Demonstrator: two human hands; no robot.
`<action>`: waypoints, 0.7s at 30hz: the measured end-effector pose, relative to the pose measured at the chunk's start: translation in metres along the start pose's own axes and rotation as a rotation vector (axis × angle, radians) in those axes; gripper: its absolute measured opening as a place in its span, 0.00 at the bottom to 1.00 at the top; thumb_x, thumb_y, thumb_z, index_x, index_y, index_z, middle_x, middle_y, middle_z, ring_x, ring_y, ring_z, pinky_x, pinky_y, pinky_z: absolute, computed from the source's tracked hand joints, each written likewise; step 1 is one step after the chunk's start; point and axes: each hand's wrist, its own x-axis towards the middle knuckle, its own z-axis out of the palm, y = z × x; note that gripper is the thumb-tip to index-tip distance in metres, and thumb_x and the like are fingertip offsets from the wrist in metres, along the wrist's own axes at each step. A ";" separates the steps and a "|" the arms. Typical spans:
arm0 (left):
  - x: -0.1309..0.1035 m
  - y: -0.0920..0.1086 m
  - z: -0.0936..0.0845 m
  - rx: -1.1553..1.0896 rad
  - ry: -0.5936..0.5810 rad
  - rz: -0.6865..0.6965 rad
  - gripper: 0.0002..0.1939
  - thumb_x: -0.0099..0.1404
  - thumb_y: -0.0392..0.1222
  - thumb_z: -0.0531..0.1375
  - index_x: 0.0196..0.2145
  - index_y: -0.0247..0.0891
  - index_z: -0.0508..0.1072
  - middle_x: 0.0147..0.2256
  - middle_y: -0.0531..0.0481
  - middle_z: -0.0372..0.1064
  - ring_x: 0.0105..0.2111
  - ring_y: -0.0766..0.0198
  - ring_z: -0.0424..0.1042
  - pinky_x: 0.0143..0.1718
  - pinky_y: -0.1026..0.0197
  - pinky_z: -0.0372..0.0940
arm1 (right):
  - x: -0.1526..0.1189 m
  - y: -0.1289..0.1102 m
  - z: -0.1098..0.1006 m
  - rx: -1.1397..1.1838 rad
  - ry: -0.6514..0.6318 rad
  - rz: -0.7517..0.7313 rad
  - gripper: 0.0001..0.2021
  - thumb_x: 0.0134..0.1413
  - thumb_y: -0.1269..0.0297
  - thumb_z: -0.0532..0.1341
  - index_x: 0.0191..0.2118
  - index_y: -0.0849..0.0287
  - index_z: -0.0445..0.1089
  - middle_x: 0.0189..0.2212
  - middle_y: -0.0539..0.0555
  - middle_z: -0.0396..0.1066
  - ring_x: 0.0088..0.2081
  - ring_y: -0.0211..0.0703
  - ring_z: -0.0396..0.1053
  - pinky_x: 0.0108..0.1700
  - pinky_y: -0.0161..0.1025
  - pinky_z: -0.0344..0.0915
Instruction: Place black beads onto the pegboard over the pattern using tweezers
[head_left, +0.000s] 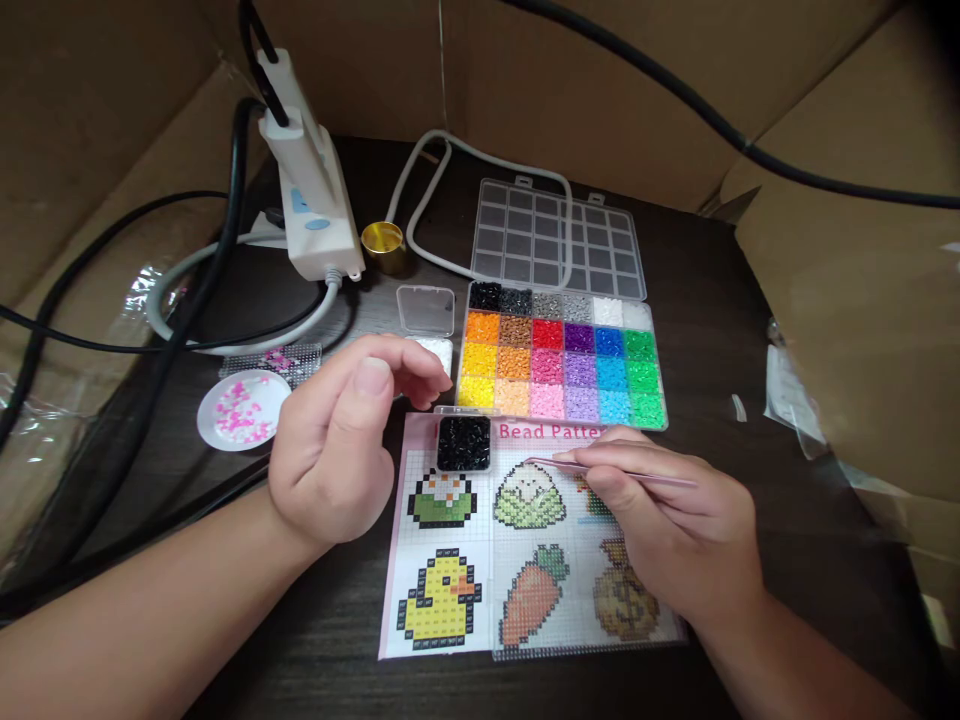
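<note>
In my right hand [667,500] is a pair of pinkish tweezers [630,472], pinched between thumb and fingers. Their tips touch or hover just over the top outline of the white-and-green figure [529,498], seen through a clear pegboard [577,560]. This board lies on a printed bead pattern sheet [390,600]. My left hand [337,440] is raised to the left of the sheet, fingers loosely curved, thumb apart from the fingertips, nothing visible in it. Just right of it sits a small clear box of black beads [463,443] on the sheet's top edge.
Behind the sheet stands a compartment box of coloured beads [562,355], its clear lid [559,235] folded back. A white dish [244,410] with pink and white beads, a gold cup [384,245], a power strip [315,190] and black cables [232,200] occupy the left. Cardboard walls [847,290] surround the table.
</note>
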 end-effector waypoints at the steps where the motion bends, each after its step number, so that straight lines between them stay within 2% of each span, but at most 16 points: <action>1: 0.000 0.000 0.000 0.002 -0.002 -0.006 0.16 0.70 0.48 0.51 0.35 0.39 0.76 0.32 0.45 0.71 0.33 0.58 0.70 0.30 0.54 0.62 | 0.000 0.000 0.000 0.000 0.000 0.002 0.10 0.55 0.73 0.63 0.37 0.51 0.78 0.31 0.49 0.80 0.36 0.43 0.77 0.36 0.40 0.75; 6: -0.001 0.002 -0.001 -0.005 -0.028 -0.013 0.17 0.71 0.47 0.50 0.35 0.39 0.76 0.32 0.45 0.70 0.34 0.58 0.70 0.31 0.55 0.62 | 0.000 0.000 -0.001 -0.003 0.008 0.000 0.11 0.56 0.73 0.63 0.38 0.49 0.78 0.31 0.49 0.80 0.36 0.43 0.77 0.36 0.40 0.75; 13: -0.002 0.006 0.003 -0.005 0.005 -0.039 0.16 0.70 0.48 0.51 0.34 0.41 0.76 0.32 0.46 0.70 0.34 0.58 0.70 0.31 0.55 0.62 | -0.005 -0.003 -0.003 0.001 0.013 -0.028 0.15 0.55 0.75 0.63 0.42 0.45 0.77 0.34 0.48 0.80 0.38 0.45 0.77 0.37 0.43 0.75; 21: -0.002 0.005 0.003 -0.018 -0.013 -0.024 0.16 0.71 0.47 0.51 0.34 0.41 0.76 0.31 0.46 0.70 0.31 0.59 0.69 0.31 0.54 0.63 | -0.005 -0.006 0.000 -0.038 0.129 -0.054 0.14 0.56 0.73 0.63 0.43 0.44 0.77 0.30 0.49 0.78 0.34 0.45 0.76 0.31 0.42 0.72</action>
